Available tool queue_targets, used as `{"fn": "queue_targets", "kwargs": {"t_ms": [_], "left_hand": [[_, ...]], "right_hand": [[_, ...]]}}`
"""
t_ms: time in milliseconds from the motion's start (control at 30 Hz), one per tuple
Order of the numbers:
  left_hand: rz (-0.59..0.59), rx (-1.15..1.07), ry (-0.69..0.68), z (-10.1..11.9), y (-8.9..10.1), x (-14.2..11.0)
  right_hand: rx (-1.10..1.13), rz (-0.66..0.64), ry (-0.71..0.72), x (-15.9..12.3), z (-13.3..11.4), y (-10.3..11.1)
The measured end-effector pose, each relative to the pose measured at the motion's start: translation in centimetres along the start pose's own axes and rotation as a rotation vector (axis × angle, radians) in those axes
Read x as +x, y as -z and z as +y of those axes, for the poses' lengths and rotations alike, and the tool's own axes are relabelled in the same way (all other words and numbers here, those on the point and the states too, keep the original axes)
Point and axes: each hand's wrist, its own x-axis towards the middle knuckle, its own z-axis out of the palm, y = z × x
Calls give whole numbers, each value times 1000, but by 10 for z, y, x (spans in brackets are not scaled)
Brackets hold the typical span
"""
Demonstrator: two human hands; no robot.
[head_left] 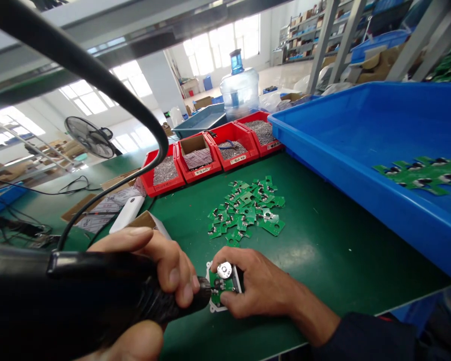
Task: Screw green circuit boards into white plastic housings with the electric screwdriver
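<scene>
Black tool (78, 301) lies gripped in the left hand (169, 260), its nose at a green circuit board (226, 285) in a white housing (212, 308), which the right hand (263, 283) pinches on the green table (308, 225). Just beyond lies a heap of small boards (248, 203), then a row of red bins (206, 173); a blue tray (323, 155) stands to the right.

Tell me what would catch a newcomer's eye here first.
First, the bulky black tool in the left hand at lower left, its tip at the small white-framed assembly in the right hand's grip. Next, the heap of green circuit boards just beyond the hands. Then the big blue tray on the right and the red bins lined up behind the heap.
</scene>
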Motion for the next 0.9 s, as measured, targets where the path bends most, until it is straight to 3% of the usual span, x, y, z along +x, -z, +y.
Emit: {"fn": "queue_targets", "kwargs": {"t_ms": [133,333,900], "left_hand": [[-122,-2,-78,-13,2,2],[-80,-25,-208,-33,-4,0],[-5,-32,-138,-35,-4,-4]], "right_hand": [[-12,6,23,1,0,1],[-26,-23,20,3,0,2],[4,-34,9,3,0,2]]}}
